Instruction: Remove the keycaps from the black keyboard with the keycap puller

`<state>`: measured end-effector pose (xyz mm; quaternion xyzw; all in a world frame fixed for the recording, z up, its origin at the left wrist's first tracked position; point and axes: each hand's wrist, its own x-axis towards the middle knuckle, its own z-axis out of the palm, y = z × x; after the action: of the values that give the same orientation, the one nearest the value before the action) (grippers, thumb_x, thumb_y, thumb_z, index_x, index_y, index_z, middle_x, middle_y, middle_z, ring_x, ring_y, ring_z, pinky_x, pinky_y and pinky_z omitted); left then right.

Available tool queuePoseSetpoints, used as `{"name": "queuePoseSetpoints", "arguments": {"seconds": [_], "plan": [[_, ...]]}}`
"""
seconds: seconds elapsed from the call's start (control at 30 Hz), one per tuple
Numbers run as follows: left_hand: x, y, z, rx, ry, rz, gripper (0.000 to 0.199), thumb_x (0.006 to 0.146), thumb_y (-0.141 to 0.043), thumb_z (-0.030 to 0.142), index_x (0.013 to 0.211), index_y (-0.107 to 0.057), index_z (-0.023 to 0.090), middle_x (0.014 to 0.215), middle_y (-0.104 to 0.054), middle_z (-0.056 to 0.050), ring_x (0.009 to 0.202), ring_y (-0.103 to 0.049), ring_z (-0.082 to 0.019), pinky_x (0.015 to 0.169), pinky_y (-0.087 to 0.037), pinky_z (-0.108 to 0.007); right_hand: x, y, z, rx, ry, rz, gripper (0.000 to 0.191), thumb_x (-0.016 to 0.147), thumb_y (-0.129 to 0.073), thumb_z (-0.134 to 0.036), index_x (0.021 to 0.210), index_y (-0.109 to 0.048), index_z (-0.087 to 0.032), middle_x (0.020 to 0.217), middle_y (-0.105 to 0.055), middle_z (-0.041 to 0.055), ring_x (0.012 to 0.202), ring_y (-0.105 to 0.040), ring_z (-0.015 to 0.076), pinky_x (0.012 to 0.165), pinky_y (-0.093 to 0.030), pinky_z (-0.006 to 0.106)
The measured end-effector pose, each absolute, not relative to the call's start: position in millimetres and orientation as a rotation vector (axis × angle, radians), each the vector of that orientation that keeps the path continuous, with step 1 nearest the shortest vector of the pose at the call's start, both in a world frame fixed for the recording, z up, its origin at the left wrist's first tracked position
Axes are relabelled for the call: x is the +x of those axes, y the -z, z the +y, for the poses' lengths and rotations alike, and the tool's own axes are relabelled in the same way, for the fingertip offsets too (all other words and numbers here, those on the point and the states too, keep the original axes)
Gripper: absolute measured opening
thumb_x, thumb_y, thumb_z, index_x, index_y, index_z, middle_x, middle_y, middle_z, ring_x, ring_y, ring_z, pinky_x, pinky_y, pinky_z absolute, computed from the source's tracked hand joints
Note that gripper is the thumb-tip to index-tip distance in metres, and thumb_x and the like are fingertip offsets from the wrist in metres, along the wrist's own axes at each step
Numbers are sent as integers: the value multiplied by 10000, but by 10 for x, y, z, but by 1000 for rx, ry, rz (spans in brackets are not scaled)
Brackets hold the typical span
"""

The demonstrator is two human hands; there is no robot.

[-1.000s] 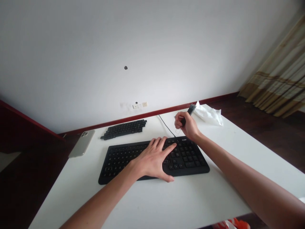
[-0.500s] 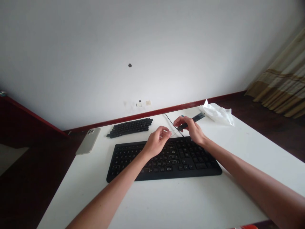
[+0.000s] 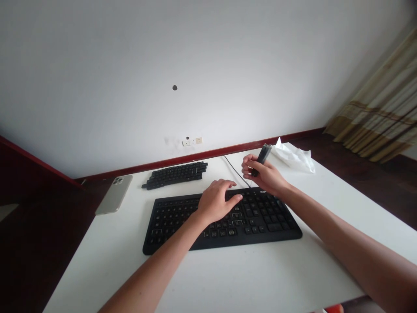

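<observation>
A black keyboard [image 3: 270,237] lies across the white table, and many of its key positions look bare of keycaps. My left hand [image 3: 216,201] is over its upper middle, thumb and fingers apart, holding nothing. Behind the keyboard's upper right edge, my right hand [image 3: 265,174] is closed around a black keycap puller [image 3: 262,157], which tilts up and to the right. Its lower end and thin wires are hard to make out now. Black keycaps [image 3: 176,175] lie grouped in rows behind the keyboard, left of both hands.
A phone [image 3: 114,195] lies near the left edge of the table [image 3: 208,278]. A crumpled white plastic bag [image 3: 295,156] sits at the back right. The keyboard's cable [image 3: 235,168] runs toward the wall, where sockets [image 3: 192,141] are mounted.
My left hand has let go of the puller's thin wires and opened, lowering toward the keyboard. My right hand has turned the puller more upright and moved slightly right.
</observation>
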<state>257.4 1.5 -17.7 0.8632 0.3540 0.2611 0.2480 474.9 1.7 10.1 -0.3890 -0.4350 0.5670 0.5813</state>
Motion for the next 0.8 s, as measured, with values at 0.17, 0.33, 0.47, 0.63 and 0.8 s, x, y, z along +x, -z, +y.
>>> {"name": "queuePoseSetpoints", "arguments": {"seconds": [0.17,0.33,0.47,0.63,0.8], "plan": [[2604,170,-37,2647,-557,975,378,1015,-608,494,1257,-676,211,1240,-683,-76,1161,-605,-288,1032,-518,-467,4794,-194,37,-727,-1486,-762,69,836,-656,-220,785,-625,-185,633,-257,-54,552,-155,115,444,-195,232],[2618,201,-32,2699,-532,996,385,1026,-578,509,1270,-665,223,1307,-664,-80,1250,-581,-291,1083,-504,-471,4661,-123,-9,-654,-1509,-709,327,840,-593,-246,554,-442,-193,570,-227,-43,522,-164,113,453,-177,257],[2628,268,-55,2739,-484,1065,488,1045,-503,561,1406,-585,242,1553,-535,-93,1496,-411,-349,1210,-390,-562,4550,-30,-41,-671,-1523,-809,410,822,-608,-250,510,-347,-206,504,-228,-48,481,-171,101,461,-165,268],[2631,312,-78,2759,-422,1088,554,1066,-424,581,1493,-512,238,1630,-466,-81,1538,-368,-349,1248,-345,-561,4527,15,-38,-690,-1590,-858,420,850,-611,-279,533,-343,-210,480,-234,-62,457,-170,88,460,-170,264],[2631,321,-79,2763,-460,1083,536,1069,-412,581,1478,-513,249,1622,-478,-83,1534,-374,-347,1236,-353,-566,4494,35,0,-753,-1602,-826,448,891,-628,-306,566,-335,-210,502,-227,-75,462,-152,81,448,-162,252]]}}
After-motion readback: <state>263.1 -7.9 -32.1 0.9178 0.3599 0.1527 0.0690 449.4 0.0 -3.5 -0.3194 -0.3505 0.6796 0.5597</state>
